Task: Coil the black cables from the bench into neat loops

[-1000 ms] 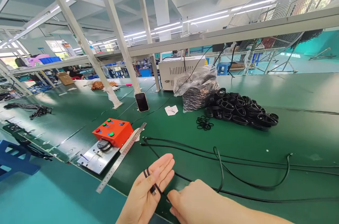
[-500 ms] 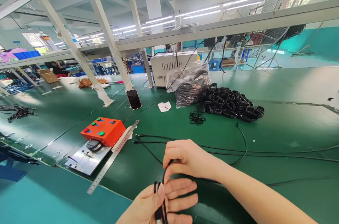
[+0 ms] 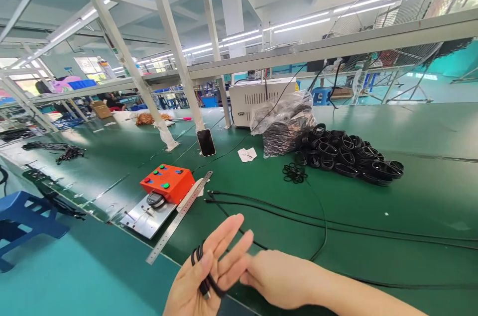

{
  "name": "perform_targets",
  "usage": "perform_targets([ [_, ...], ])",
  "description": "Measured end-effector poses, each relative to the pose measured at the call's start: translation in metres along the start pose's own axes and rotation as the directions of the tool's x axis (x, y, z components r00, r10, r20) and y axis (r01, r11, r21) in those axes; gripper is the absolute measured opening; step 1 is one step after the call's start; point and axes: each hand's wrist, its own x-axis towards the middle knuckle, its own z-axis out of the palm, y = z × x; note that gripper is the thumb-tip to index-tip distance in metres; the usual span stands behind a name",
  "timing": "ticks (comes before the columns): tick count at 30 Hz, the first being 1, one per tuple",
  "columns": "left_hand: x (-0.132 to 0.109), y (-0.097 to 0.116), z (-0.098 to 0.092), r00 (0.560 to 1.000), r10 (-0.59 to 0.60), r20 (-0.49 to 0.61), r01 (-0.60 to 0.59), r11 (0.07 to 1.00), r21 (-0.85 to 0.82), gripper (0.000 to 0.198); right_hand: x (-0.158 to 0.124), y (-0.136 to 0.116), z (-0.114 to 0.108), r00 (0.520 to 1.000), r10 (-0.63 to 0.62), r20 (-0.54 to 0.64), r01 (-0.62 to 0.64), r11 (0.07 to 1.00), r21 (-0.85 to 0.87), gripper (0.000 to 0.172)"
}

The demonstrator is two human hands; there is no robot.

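Observation:
At the bottom centre, palm up, my left hand (image 3: 209, 271) holds a partly coiled black cable (image 3: 203, 276) under its thumb, with loops round the fingers and a metal plug end at the palm. My right hand (image 3: 274, 276) touches the left fingertips, back of the hand up; its fingers are curled and partly hidden, so what they grip cannot be seen. Long black cables (image 3: 269, 210) lie across the green table beyond both hands. A pile of coiled black cables (image 3: 347, 154) sits farther back, beside small black rings (image 3: 295, 172).
An orange box with buttons (image 3: 170, 181) and a steel ruler (image 3: 179, 219) are left of my hands. A phone (image 3: 206, 142) leans on a post. Behind stand a plastic bag (image 3: 286, 124) and a white metal case (image 3: 242, 102). A blue stool (image 3: 30, 216) is at far left.
My right hand has moved down and right, from above the left palm to beside its fingertips. The cable is now wrapped further round the left hand. The view has turned left.

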Motion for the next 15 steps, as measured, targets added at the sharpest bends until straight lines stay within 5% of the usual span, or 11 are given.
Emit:
perform_targets([
  [3, 0.001, -0.002, -0.010, 0.988, 0.096, -0.123, -0.097, 0.995, 0.000, 0.044, -0.015, -0.018, -0.002, 0.994, 0.032, 0.109, -0.013, 0.986, -0.169, 0.021],
  [9, -0.006, -0.002, -0.027, 0.919, 0.227, -0.323, -0.180, 0.969, 0.171, 0.036, -0.022, -0.043, 0.009, 0.989, 0.082, 0.127, -0.018, 0.899, -0.437, 0.017],
  [15, -0.025, -0.009, -0.024, 0.930, 0.218, -0.295, -0.183, 0.973, 0.142, 0.035, -0.026, -0.050, 0.026, 0.991, 0.114, 0.075, -0.055, 0.841, -0.539, 0.024],
])
